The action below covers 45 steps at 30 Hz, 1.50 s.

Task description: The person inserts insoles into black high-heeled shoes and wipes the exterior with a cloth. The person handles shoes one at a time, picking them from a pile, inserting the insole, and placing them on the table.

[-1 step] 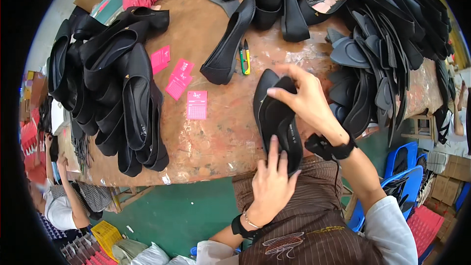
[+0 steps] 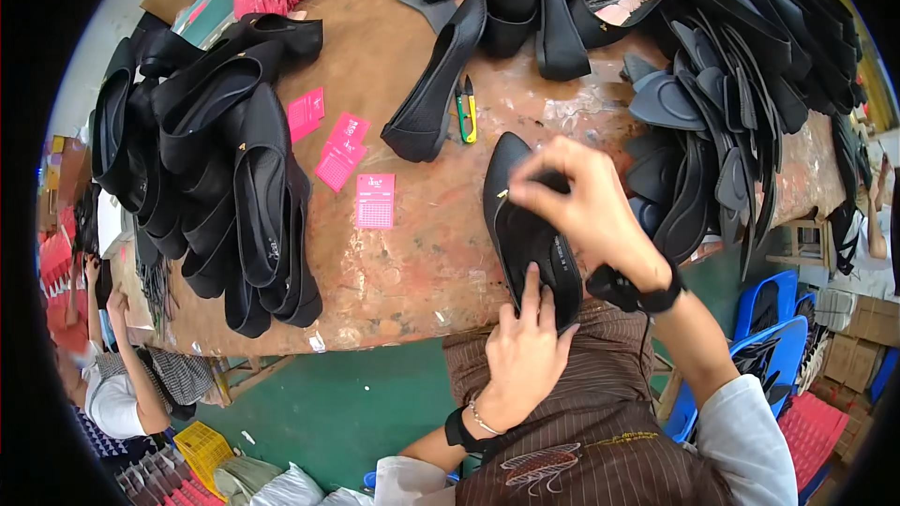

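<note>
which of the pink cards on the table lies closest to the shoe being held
The lone pink card lying flat and square-on, nearest the black shoe held in both hands. The other three pink cards sit tilted in a cluster farther up and left, beside the shoe pile.

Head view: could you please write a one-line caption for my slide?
Both hands, left hand and right hand, hold a black flat shoe over a worn brown table beside piled black shoes.
</note>
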{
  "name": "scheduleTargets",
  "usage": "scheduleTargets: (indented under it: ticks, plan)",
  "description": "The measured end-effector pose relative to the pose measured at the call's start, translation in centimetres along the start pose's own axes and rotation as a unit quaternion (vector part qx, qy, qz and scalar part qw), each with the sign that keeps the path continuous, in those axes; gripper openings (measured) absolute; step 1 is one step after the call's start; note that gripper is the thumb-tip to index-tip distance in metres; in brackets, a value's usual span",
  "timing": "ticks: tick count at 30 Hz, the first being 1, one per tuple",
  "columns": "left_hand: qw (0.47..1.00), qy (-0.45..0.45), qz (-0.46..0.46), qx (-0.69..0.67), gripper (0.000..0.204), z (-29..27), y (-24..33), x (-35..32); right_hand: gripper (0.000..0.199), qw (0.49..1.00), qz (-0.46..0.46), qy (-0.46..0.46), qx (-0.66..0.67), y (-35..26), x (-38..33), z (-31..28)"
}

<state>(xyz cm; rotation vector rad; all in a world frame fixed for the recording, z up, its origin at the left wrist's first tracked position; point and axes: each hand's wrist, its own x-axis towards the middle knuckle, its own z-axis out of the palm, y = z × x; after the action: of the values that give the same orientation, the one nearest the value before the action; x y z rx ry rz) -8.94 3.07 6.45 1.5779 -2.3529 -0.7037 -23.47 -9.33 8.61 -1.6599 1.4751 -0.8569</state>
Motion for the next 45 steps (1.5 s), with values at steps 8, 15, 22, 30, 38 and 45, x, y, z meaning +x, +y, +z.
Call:
scheduleTargets:
  ticks: [8,15,22,30,38,45]
  plan:
    - [0.99,-0.098,0.035,0.094,0.029,0.2,0.1,-0.7,0.048,0.97,-0.116,-0.102,-0.188,1.0,-11.5,2.6]
    - [0.988,-0.147,0.03,0.046,0.045,-1.1,0.2,0.7,0.043,0.933,-0.144,-0.045,-0.327,3.1,-3.1,4.7]
    - [0.99,-0.136,0.023,0.022,0.055,-0.9,0.0,0.4,0.037,0.948,-0.144,-0.035,-0.282,3.5,-5.8,4.5]
    - [0.99,-0.141,0.027,-0.011,0.041,-0.2,-1.3,0.3,0.064,0.926,-0.146,-0.082,-0.338,1.9,-6.4,3.8]
    - [0.994,-0.11,0.019,-0.009,0.034,-1.0,-0.6,1.3,0.056,0.922,-0.13,-0.064,-0.36,2.5,-3.3,4.5]
    - [0.994,-0.104,0.009,-0.017,0.034,-1.0,-0.7,1.3,0.045,0.891,0.012,-0.204,-0.405,1.2,0.0,5.4]
